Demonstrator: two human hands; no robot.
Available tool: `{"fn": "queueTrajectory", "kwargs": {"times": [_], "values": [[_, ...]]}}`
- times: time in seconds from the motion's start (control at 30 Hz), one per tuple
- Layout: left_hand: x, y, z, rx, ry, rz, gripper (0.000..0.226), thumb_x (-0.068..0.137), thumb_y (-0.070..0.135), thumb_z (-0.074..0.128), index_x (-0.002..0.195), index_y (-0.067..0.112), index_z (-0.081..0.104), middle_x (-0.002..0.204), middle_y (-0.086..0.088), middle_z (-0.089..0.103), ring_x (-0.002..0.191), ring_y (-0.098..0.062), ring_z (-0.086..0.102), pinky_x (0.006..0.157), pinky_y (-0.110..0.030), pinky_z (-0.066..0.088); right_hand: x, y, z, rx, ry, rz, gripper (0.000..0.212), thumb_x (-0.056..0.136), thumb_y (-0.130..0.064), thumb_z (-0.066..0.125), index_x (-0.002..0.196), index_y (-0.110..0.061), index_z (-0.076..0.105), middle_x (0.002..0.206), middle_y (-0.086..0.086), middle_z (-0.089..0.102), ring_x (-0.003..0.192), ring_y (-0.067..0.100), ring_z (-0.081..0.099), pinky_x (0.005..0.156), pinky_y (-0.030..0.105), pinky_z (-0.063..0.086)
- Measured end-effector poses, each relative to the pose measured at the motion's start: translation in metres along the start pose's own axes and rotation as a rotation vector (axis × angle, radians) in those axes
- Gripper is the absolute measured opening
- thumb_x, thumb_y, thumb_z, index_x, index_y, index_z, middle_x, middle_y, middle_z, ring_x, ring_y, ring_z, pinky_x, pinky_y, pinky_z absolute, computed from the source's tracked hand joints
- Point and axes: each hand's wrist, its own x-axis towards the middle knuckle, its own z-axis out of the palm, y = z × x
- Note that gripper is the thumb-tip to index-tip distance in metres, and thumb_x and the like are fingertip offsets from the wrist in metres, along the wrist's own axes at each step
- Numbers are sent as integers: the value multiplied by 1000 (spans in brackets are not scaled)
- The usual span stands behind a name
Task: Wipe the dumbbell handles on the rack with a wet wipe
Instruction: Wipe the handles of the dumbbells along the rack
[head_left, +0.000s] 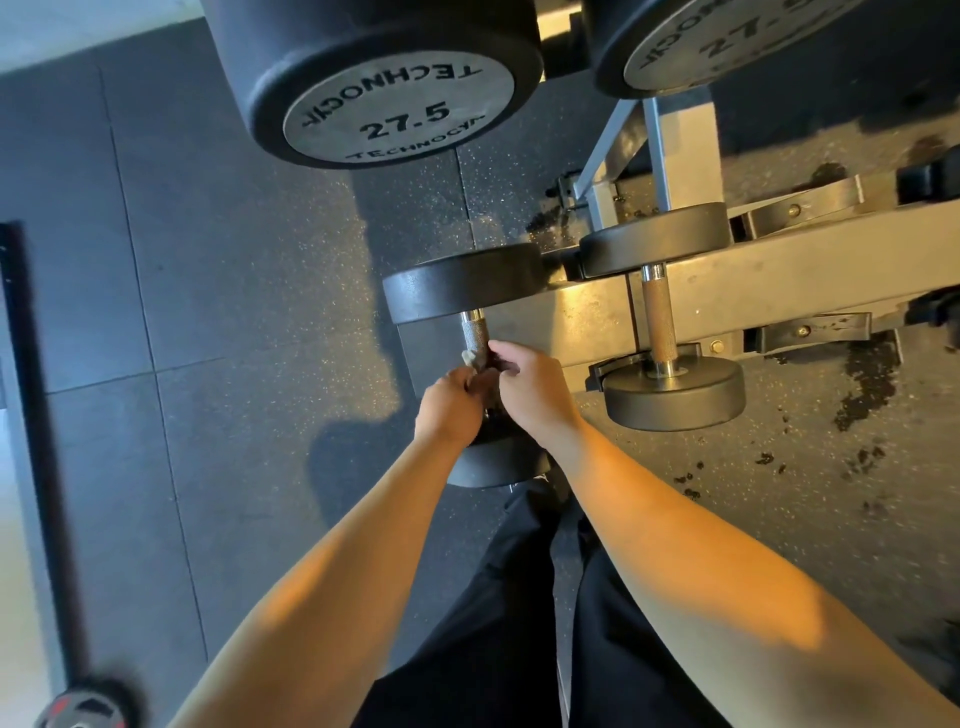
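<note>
Head view: pale crumpled wet wipe (470, 357) wraps knurled dumbbell handle (474, 332).

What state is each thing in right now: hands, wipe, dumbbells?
Left hand: curled on the wipe at the handle.
Right hand: fingers curled on the same handle.
Wipe: bunched against the handle, mostly hidden.
Near dumbbell: on the rack, handle partly covered by hands.
Second dumbbell: on the rack, untouched, handle bare.
Large 27.5 dumbbell: on the upper tier, untouched.
</note>
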Motion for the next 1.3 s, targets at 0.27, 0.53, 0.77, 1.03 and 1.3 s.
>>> {"fn": "queueTrajectory", "kwargs": {"times": [0.27,0.53,0.77,1.03,1.3], "values": [[8,10,-4,282,-204,-89,31,103,18,47,121,1,66,121,-20,67,113,-36,63,90,-37,49,3,1,5,-31,11,12,47,94,2,40,128,-15,67,124,4,70,116,22,62,104,28,48],[-7,8,1,215,-18,-208,23,98,27,56,101,10,70,93,-11,68,82,-30,63,66,-32,45,-4,0,-6,-71,3,116,42,98,-2,44,133,-14,64,130,7,67,123,25,59,104,29,42],[18,29,-10,-211,257,-64,41,102,42,53,84,7,63,81,-12,66,74,-26,59,65,-34,43,-7,10,1,-95,65,-26,28,96,-13,50,114,-17,71,109,5,75,102,28,68,89,39,55],[30,35,7,-165,196,-71,49,101,54,49,117,9,62,98,-5,62,86,-22,56,74,-32,40,-2,16,2,-48,128,-16,29,96,-5,54,119,-12,70,115,7,73,109,26,67,93,23,44],[7,18,7,250,-44,-128,37,102,34,50,120,5,65,117,-17,69,108,-36,64,87,-39,50,-1,17,-1,-95,45,40,41,97,-6,49,136,-11,61,131,11,66,123,29,60,106,33,42]]}}
